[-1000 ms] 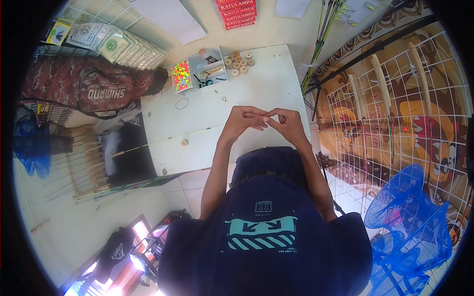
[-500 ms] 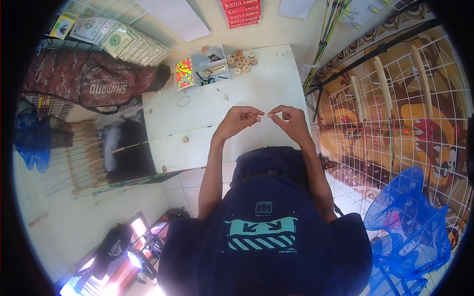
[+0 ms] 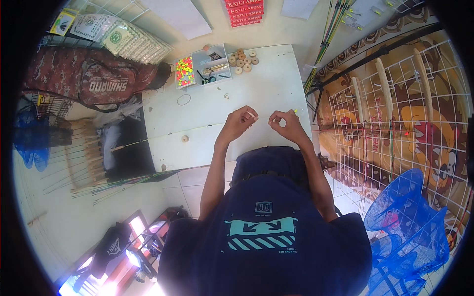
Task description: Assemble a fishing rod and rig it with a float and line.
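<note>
Above the near right part of the white table (image 3: 207, 116), both my hands are raised a short way apart. My left hand (image 3: 239, 123) is closed, with a small thin white piece (image 3: 251, 114) showing at its fingertips. My right hand (image 3: 287, 126) makes a pinch, thumb and forefinger meeting in a ring; what they grip is too small to tell. Just beyond its knuckles shows a tiny yellow-green thing (image 3: 295, 111), and I cannot tell whether it lies on the table or is held.
A compartment box (image 3: 203, 84) with bright beads (image 3: 184, 71) stands at the table's back, beside several round tan spools (image 3: 240, 63). A lone spool (image 3: 185, 138) and a thin loop (image 3: 183, 100) lie leftward. A camouflage bag (image 3: 106, 81) is left; wire racks (image 3: 365, 123) and blue nets (image 3: 407, 227) are right.
My hands have drawn apart from nearly touching fingertips. The left has turned, so the white piece shows. A yellow-green thing has come into sight beyond the right hand.
</note>
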`<state>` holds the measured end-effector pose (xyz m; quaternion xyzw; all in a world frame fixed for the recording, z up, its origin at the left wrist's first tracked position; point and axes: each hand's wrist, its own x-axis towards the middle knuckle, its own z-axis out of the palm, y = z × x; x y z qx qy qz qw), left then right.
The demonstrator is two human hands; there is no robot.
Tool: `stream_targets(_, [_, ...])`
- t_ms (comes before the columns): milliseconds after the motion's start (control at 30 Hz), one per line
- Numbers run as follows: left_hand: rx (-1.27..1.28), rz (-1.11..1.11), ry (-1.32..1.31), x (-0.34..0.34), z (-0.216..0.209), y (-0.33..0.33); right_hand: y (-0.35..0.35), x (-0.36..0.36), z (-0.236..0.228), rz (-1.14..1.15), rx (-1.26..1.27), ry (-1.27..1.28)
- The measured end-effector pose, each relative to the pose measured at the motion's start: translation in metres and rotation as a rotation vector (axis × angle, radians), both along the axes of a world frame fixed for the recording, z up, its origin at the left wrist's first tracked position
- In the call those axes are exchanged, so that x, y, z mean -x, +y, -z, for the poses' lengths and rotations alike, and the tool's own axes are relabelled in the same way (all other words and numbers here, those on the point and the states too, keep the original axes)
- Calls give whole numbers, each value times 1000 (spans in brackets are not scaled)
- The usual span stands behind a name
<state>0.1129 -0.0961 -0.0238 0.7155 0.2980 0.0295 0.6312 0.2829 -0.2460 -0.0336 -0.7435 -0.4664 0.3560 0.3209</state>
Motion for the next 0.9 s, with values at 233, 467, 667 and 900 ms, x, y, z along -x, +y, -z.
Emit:
stream_targets(233, [-109,102,105,1,11,-16,-3,15,15,-93,-114,176])
stream_targets(467, [80,-22,96,11,23,-20,4,18,23,-156,27,402])
stream_targets(667, [140,-91,111,16,37,-19,7,21,42,-146,-7,391])
stream_targets(900, [9,-525,98,14,83,-24,18,17,82,-12,-65,133])
